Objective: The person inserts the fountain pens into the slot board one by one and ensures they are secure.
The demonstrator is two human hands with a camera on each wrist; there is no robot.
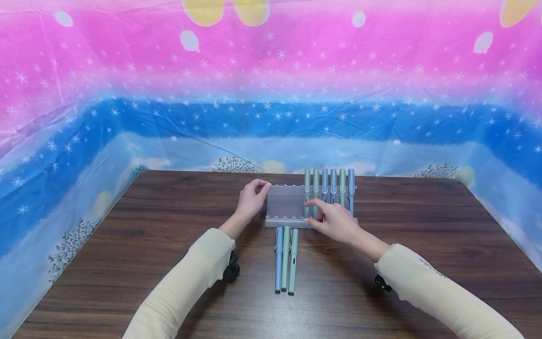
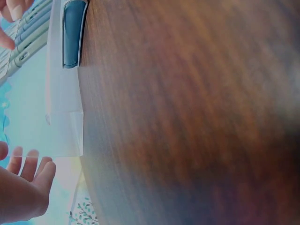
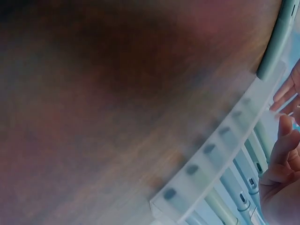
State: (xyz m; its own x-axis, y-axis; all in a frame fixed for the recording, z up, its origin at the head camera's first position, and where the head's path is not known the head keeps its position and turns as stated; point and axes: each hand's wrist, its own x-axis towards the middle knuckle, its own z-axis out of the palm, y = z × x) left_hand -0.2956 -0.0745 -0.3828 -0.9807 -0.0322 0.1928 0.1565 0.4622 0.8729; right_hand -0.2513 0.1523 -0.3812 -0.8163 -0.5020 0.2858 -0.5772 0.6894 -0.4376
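A clear plastic pen rack [image 1: 285, 203] with notched edges stands on the table. Several capped pens [image 1: 324, 181] in pale green and blue lie side by side in its right part. My left hand [image 1: 252, 197] pinches the rack's top left corner between thumb and fingertips. Over the row's left end is my right hand [image 1: 334, 219], thumb and index finger spread apart beside the leftmost green pen [image 1: 307, 179], with nothing held. In front of the rack lie a blue pen [image 1: 278, 263] and two green pens [image 1: 293, 266], their clip ends towards it.
Dark wood-grain table [image 1: 190, 282] runs beneath everything. A pink and blue snowflake-patterned cloth [image 1: 271, 117] encloses the back and both sides. Each sleeve carries a black wrist device [image 1: 231, 267] near the cuff.
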